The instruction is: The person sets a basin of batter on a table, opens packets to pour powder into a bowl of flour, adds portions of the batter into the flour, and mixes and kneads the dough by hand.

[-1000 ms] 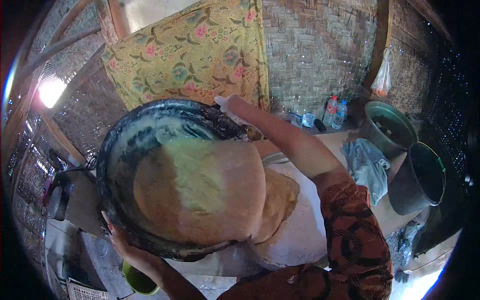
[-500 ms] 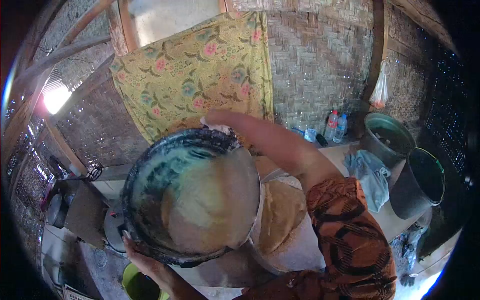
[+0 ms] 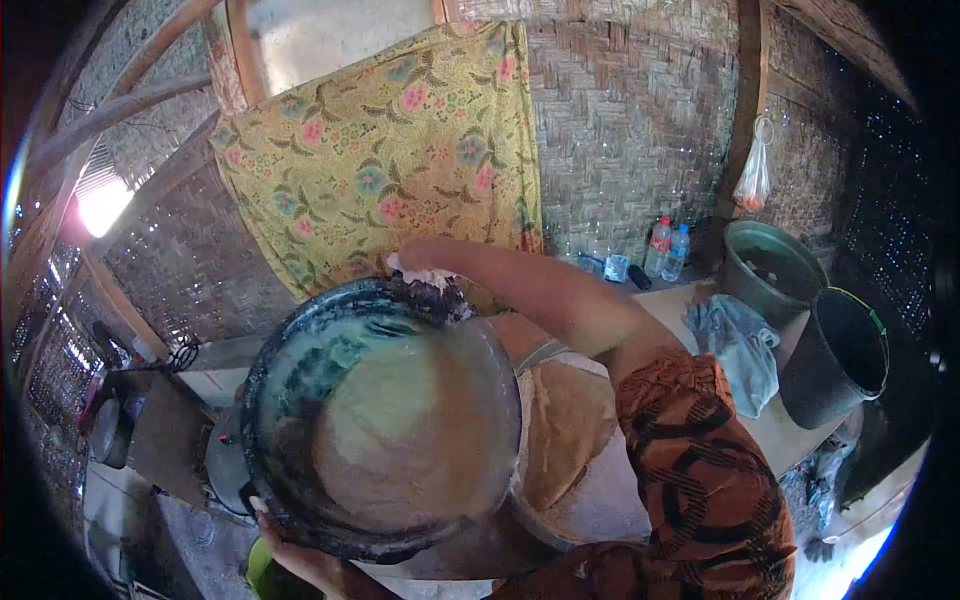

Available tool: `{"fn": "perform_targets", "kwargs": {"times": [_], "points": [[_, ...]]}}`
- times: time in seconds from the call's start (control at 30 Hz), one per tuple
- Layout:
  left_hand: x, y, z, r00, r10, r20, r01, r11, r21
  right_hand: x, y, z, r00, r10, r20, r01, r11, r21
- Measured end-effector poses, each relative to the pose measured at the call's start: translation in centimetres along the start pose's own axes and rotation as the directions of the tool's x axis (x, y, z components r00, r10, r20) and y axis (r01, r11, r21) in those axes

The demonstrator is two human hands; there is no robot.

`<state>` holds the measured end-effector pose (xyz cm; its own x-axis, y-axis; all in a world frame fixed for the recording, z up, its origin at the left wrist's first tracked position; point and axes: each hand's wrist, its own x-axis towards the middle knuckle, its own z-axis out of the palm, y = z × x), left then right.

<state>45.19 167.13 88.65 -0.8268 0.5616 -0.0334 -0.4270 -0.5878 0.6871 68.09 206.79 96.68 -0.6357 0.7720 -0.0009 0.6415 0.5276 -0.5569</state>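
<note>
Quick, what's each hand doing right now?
Left hand: holding the basin by its near-left edge.
Right hand: holding the basin's far edge.

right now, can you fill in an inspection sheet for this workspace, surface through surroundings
surface: pale tabletop, partly hidden by the arm and containers
job's things: black basin, tilted, holding a pale mass; beside it, a light container with a brown mass
clutter: red-capped bottle, blue-capped bottle, grey-blue bundle, two buckets at the right
grippers: bare hands; right hand on the basin's far rim, left hand at its near left edge
cables: dark coil at the left, possibly a cable; cannot tell
surroundings: woven wall, yellow floral cloth, hanging plastic bag
</note>
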Motion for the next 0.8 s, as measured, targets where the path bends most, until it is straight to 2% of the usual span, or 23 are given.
{"fn": "perform_targets", "kwargs": {"times": [0.07,0.1,0.13,0.17,0.2,0.23,0.27,0.3,0.33,0.37,0.43,0.47,0.5,0.53,0.57,0.63,0.7,0.73,0.77,0.8], "points": [[-1.1,1.2,1.2,1.000,-0.009,-0.025,0.008,0.999,-0.042,-1.5,-1.2,-1.3,0.999,0.019,-0.029,-0.017,0.997,0.070],[-0.9,1.3,0.5,0.996,0.051,-0.070,-0.054,0.998,-0.045,-2.2,-1.6,-2.1,0.999,0.026,-0.048,-0.022,0.996,0.090],[-1.3,1.0,0.2,0.996,0.049,-0.070,-0.052,0.998,-0.040,-2.6,-1.9,-2.8,0.997,0.034,-0.066,-0.027,0.994,0.109],[-1.8,0.6,0.0,0.902,0.425,0.079,-0.432,0.883,0.182,-3.0,-2.0,-3.6,0.998,0.034,-0.053,-0.027,0.991,0.129],[-2.4,0.6,-0.4,0.664,0.685,0.299,-0.746,0.584,0.319,-3.7,-2.1,-4.2,0.998,0.039,-0.052,-0.031,0.990,0.139],[1.9,4.4,-3.8,0.992,0.022,0.124,-0.019,1.000,-0.018,-5.3,-3.3,-5.5,0.997,-0.027,-0.065,0.028,1.000,0.013],[1.1,5.1,-3.2,0.991,0.018,0.129,-0.017,1.000,-0.014,-3.3,-0.9,-6.5,0.996,0.043,0.075,-0.055,0.983,0.176],[-0.1,5.5,-2.1,0.986,-0.049,0.159,0.058,0.997,-0.054,-1.2,1.6,-7.4,0.971,0.112,0.213,-0.175,0.935,0.307],[-1.2,5.7,-1.0,0.974,-0.114,0.194,0.134,0.987,-0.091,-3.0,0.6,-7.6,0.971,0.116,0.207,-0.178,0.933,0.313],[-2.4,5.8,-0.1,0.971,-0.118,0.206,0.138,0.987,-0.086,-5.7,-1.7,-7.9,0.980,0.152,0.131,-0.179,0.956,0.233],[-5.2,5.3,1.1,0.970,-0.218,0.111,0.228,0.969,-0.091,-8.6,-1.3,-7.7,0.982,0.186,0.035,-0.189,0.971,0.148],[-7.0,3.9,0.8,0.968,-0.220,0.123,0.232,0.968,-0.093,-8.6,1.7,-7.0,0.988,0.151,0.030,-0.154,0.974,0.168],[-8.5,1.6,0.0,0.898,0.274,0.343,-0.313,0.948,0.062,-9.9,2.4,-7.0,0.991,0.133,0.022,-0.134,0.976,0.170],[-8.5,2.2,0.2,0.946,-0.015,0.323,0.002,0.999,0.040,-11.3,3.0,-6.9,0.993,0.114,0.014,-0.115,0.978,0.172],[-8.5,2.8,0.5,0.912,-0.303,0.276,0.316,0.949,-0.002,-13.2,2.8,-6.5,0.982,0.183,0.046,-0.186,0.977,0.105],[-8.7,2.2,0.0,0.899,-0.304,0.316,0.325,0.946,-0.015,-15.5,2.8,-6.7,0.966,0.249,0.071,-0.252,0.967,0.028],[-9.8,1.8,0.7,0.888,-0.300,0.348,0.329,0.944,-0.027,-14.6,6.1,-6.7,0.998,0.069,0.006,-0.066,0.976,-0.210],[-10.9,1.8,1.7,0.911,-0.269,0.312,0.309,0.947,-0.088,-15.4,6.3,-6.7,0.998,0.062,0.015,-0.058,0.975,-0.215],[-11.7,1.9,2.2,0.932,-0.238,0.273,0.284,0.948,-0.145,-16.6,6.5,-6.5,0.985,0.159,0.073,-0.169,0.972,0.164],[-11.8,1.9,2.0,0.935,-0.232,0.267,0.278,0.949,-0.149,-17.6,6.6,-6.3,0.960,0.228,0.161,-0.279,0.815,0.508]]}}
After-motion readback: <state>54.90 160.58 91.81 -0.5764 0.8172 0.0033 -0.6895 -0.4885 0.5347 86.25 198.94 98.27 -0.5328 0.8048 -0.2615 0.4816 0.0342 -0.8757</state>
